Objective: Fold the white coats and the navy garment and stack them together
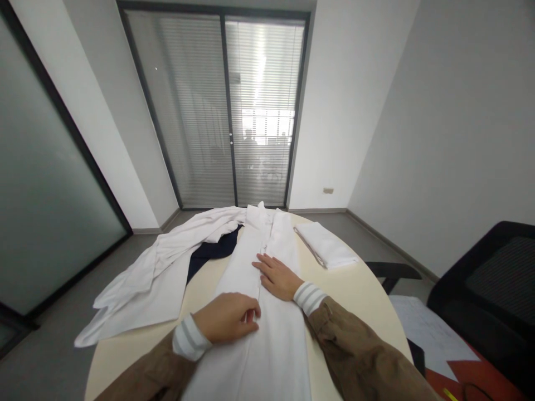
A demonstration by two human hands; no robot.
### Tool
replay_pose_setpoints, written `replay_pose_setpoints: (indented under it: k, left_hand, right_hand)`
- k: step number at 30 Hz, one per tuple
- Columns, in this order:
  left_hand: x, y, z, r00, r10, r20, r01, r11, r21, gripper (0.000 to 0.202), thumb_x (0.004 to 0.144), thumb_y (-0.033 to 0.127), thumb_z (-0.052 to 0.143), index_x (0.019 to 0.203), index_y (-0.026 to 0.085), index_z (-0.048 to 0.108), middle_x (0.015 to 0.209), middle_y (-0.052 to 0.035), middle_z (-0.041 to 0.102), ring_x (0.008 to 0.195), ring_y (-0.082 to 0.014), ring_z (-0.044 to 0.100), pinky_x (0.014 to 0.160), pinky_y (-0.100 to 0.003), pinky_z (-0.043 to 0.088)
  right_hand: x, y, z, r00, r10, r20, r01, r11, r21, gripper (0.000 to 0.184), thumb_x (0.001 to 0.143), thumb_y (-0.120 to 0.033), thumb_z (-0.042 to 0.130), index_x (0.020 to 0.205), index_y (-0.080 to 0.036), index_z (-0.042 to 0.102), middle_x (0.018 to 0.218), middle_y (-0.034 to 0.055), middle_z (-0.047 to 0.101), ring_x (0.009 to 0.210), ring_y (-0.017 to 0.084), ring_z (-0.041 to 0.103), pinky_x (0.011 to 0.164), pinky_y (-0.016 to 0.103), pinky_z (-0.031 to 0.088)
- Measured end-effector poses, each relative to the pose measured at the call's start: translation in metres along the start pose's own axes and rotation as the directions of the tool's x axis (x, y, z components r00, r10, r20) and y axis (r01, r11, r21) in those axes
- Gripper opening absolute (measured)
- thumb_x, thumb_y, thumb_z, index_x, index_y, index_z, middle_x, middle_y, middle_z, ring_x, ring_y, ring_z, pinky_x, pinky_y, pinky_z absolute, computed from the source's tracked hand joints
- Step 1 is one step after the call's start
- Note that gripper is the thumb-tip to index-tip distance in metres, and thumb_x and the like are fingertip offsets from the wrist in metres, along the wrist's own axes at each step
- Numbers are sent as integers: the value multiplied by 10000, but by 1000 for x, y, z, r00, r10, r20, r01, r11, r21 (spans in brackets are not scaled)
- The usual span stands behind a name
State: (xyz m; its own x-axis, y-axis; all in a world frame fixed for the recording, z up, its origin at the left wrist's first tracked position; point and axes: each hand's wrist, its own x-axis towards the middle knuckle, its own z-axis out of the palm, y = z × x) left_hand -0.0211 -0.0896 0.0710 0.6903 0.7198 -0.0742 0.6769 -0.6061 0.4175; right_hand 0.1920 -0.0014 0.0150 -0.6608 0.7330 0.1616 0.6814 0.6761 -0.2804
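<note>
A long white coat [278, 328] lies lengthwise down the middle of the round table [359, 312], its collar end at the far edge and a front seam running toward me. My right hand [278, 275] rests flat on the coat's upper front, fingers spread. Nearer to me, my left hand [228, 317] is curled at the front seam, thumb and fingers drawn together on the fabric. How much cloth sits between those fingertips is hard to see.
Another white garment [154, 278] drapes over the table's left edge, with dark navy cloth [215, 250] beside it. At right lies a folded white cloth [326, 245]. A black chair [489, 278] and papers [430, 328] on a red surface are further right.
</note>
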Motion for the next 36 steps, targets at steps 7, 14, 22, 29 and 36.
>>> replay_pose_setpoints:
  k: [7,14,22,29,36]
  left_hand:
    - [0,-39,15,994,-93,58,87,991,102,815,831,482,679,1541,280,334,1653,-157,172,1511,-434,92,1164,-665,174]
    - [-4,-23,24,989,127,80,-134,986,101,835,764,591,731,1498,358,410,1634,-164,218,1467,-530,140,1050,-755,281]
    - [15,-10,19,937,345,-51,-335,932,139,591,809,439,734,1354,306,550,1247,-88,597,1106,-287,566,935,-442,481]
    - [37,-14,25,889,454,-64,-419,861,289,324,889,397,652,1196,293,658,1045,-46,625,942,-222,576,788,-328,487]
    - [42,-21,41,804,585,-103,-509,768,390,183,1004,209,516,1049,271,682,985,0,669,846,-139,579,693,-254,439]
  right_hand:
    - [-2,2,-2,998,-12,59,11,1000,14,636,982,-416,439,1562,-190,305,1645,147,217,1518,305,192,1218,522,196]
    - [-16,23,-14,988,-146,58,139,984,116,687,917,-344,557,1544,-192,321,1634,160,247,1497,277,267,1206,510,236]
    - [-20,24,-21,970,-195,-144,220,959,179,403,823,-67,510,1175,-220,634,1319,100,598,1233,215,550,1074,414,438]
    - [-16,29,-19,969,-186,-164,216,957,191,325,836,-35,503,1060,-215,657,1236,84,612,1136,197,577,1008,371,475]
    - [-14,29,-22,979,-146,-140,179,948,262,257,857,-57,510,994,-210,666,1198,85,633,1108,201,601,986,378,489]
